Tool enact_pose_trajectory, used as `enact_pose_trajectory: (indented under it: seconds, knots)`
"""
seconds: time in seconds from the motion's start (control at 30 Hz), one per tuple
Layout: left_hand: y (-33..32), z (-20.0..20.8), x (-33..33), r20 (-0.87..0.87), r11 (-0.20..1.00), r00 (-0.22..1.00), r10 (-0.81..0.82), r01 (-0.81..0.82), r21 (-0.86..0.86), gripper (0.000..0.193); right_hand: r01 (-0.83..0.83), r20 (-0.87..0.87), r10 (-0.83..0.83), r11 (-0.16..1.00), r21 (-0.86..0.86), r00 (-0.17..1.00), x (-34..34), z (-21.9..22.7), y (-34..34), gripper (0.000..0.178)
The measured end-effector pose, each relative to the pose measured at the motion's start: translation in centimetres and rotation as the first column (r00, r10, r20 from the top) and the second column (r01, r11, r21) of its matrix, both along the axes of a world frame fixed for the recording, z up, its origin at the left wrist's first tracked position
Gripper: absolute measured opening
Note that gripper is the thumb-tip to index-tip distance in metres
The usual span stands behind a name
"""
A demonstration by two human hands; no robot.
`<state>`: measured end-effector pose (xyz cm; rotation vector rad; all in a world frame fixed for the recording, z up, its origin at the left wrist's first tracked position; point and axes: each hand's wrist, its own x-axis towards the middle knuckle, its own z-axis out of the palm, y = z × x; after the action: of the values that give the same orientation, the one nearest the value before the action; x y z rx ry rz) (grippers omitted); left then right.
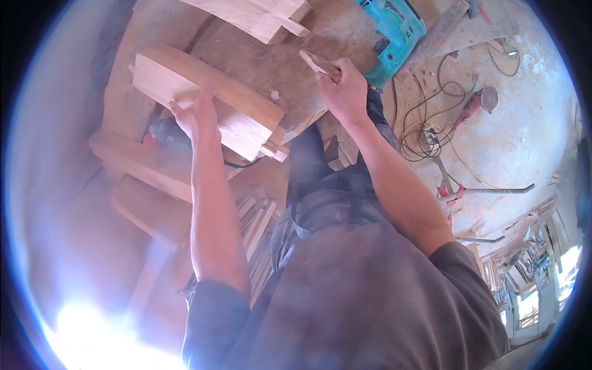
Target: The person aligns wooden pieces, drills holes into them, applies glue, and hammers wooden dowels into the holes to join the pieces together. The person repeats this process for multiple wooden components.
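My left hand [196,114] lies flat on a thick pale wooden block [203,98] that rests on a wooden work surface [265,68]. The block has a short tenon at its near end. My right hand [345,89] is closed around a small flat wooden piece [317,63], held just right of the block and above the surface.
A teal power tool [394,34] lies behind my right hand. More wooden parts [259,15] sit at the far edge. An angle grinder [472,108] and tangled cables [425,132] lie on the dusty floor at right. Stacked planks [148,166] and slats stand at lower left.
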<state>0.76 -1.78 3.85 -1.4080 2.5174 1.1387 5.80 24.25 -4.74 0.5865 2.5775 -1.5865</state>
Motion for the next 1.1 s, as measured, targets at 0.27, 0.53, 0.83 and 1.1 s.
enact_pose_trajectory:
  seconds: [0.27, 0.53, 0.83, 1.1]
  knots:
    - [1.2, 1.8, 2.6, -0.272, 0.869, 0.918, 0.290, -0.134, 0.475, 0.107, 0.133, 0.329, -0.017, 0.934, -0.332, 0.944, 5.1, 3.1, 2.1, 0.026]
    - [-1.5, 2.1, 5.4, -0.404, 0.781, 0.862, 0.307, 0.014, 0.624, 0.042, 0.352, 0.431, -0.049, 0.663, -0.660, 0.901, 8.9, 8.4, -3.0, 0.027]
    - [-4.5, 1.0, 8.6, -0.522, 0.739, 0.787, 0.328, 0.130, 0.661, 0.044, 0.469, 0.495, -0.116, 0.557, -0.685, 0.861, 11.0, 11.3, -6.3, 0.027]
    - [-3.8, 2.9, 8.3, -0.429, 0.893, 0.861, 0.275, -0.063, 0.446, 0.108, 0.496, 0.547, -0.083, 0.552, -0.671, 0.833, 12.7, 8.2, -7.2, 0.026]
